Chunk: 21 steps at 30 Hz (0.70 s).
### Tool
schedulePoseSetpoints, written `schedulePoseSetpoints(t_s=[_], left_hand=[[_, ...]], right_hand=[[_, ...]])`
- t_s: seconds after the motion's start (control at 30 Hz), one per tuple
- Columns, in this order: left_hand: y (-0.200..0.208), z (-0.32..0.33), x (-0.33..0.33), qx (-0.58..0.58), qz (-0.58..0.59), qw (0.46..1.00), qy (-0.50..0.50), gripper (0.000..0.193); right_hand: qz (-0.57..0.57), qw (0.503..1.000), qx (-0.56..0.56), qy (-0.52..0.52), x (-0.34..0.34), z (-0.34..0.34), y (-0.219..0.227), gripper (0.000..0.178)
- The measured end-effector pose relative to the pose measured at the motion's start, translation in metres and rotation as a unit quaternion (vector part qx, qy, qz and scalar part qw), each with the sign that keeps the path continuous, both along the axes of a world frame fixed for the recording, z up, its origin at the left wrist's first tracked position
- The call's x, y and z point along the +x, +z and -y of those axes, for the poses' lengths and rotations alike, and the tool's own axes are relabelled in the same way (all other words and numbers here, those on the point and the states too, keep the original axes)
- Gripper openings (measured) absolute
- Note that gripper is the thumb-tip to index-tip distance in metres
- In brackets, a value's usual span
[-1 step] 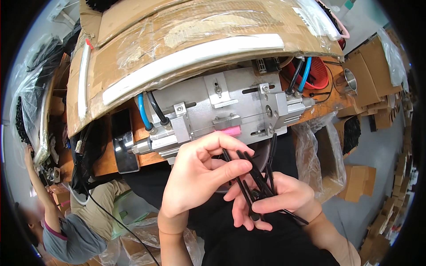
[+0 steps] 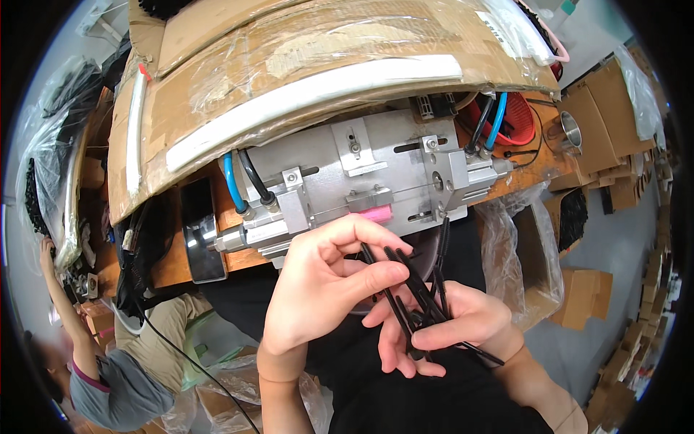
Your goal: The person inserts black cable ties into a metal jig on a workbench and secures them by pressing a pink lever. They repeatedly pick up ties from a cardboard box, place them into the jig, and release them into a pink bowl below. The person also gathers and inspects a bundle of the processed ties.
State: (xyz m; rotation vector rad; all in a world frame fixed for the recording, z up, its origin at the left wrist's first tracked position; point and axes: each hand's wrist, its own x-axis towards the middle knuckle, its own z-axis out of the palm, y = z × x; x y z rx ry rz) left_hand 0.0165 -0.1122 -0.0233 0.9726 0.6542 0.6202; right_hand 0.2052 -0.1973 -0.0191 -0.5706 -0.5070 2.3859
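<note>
Several thin black mascara wands lie crossed between my hands, one of them with a bristled tip pointing away from me. My right hand is closed around the bunch, its thumb on top. From the left, my left hand pinches one wand of the bunch between thumb and fingers; its fingertips are partly hidden. Just beyond my hands stands a metal fixture with clamp blocks at both sides. A pink piece sits at its front edge, partly covered by my left hand.
A plastic-wrapped cardboard sheet arches over the back of the fixture. Blue and black hoses run into the clamps. A dark phone lies on the wooden table. At the right stand a red basket and metal cup. Another person sits at left.
</note>
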Motion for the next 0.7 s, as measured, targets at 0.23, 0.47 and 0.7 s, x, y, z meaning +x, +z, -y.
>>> schedulePoseSetpoints(t_s=[0.23, 0.47, 0.7], left_hand=[[-0.01, 0.001, -0.003, 0.003, 0.06, 0.998, 0.023, 0.017], [-0.007, -0.001, -0.002, -0.014, 0.05, 0.999, -0.003, 0.015], [-0.003, -0.001, -0.003, -0.014, 0.051, 0.998, -0.023, 0.015]], right_hand=[[-0.037, 0.999, 0.0, -0.001, 0.001, 0.001, -0.003, 0.057], [-0.006, 0.999, -0.032, -0.026, -0.001, 0.004, 0.0, 0.063], [0.003, 0.999, -0.043, -0.026, -0.001, 0.005, 0.005, 0.064]])
